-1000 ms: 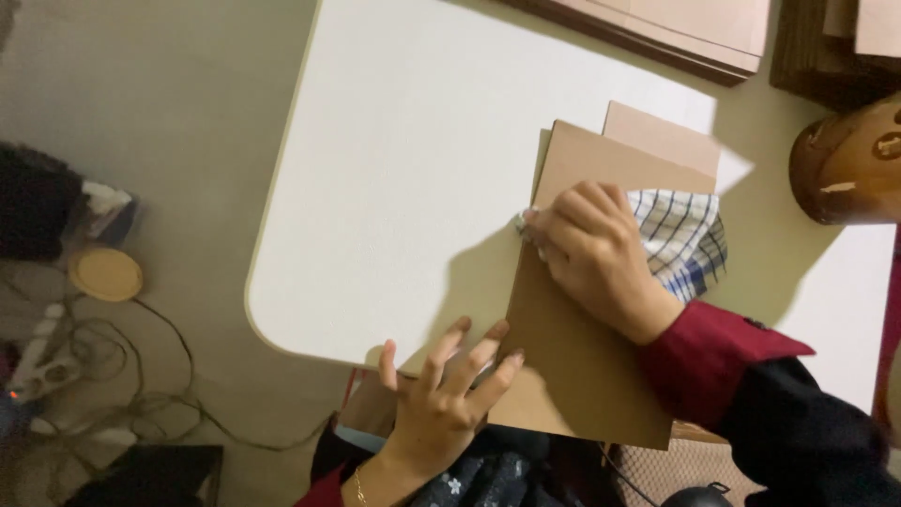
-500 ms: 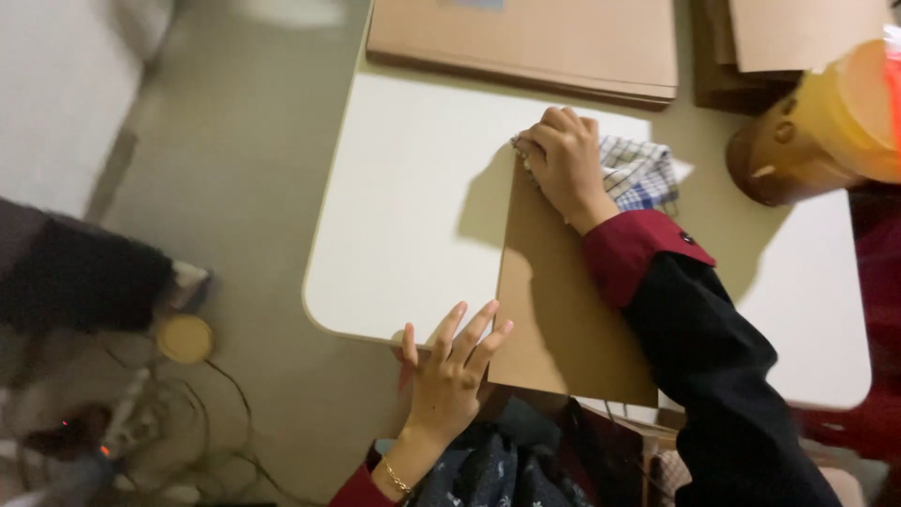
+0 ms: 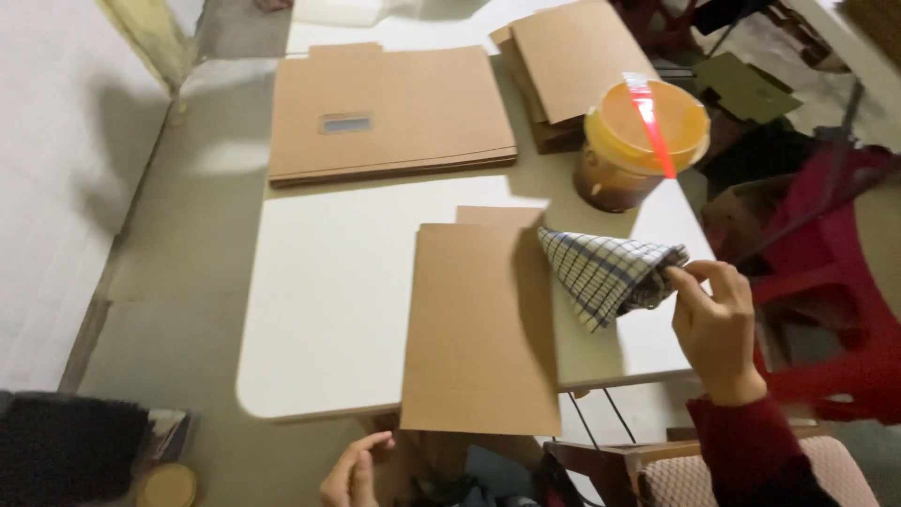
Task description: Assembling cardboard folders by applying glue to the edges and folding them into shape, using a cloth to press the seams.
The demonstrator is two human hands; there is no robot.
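Note:
A flat brown cardboard sheet (image 3: 481, 329) lies on the white table (image 3: 328, 300), its near end overhanging the table's front edge. My right hand (image 3: 718, 324) is raised to the right of the sheet and pinches a blue-and-white checked cloth (image 3: 605, 270) by one corner; the cloth's other end trails onto the sheet's upper right corner. My left hand (image 3: 355, 469) is low at the frame's bottom edge, below the table, fingers apart, holding nothing and touching nothing I can see.
A stack of flat cardboard (image 3: 389, 113) lies at the table's far side, a smaller stack (image 3: 568, 66) beside it. An orange-lidded tub (image 3: 643, 141) stands at the right. A red plastic chair (image 3: 835, 282) is right of the table, a wall on the left.
My right hand has lifted off the cardboard and pulled right with the cloth. My left hand has left the sheet's near edge and dropped below the table. The view has tilted up.

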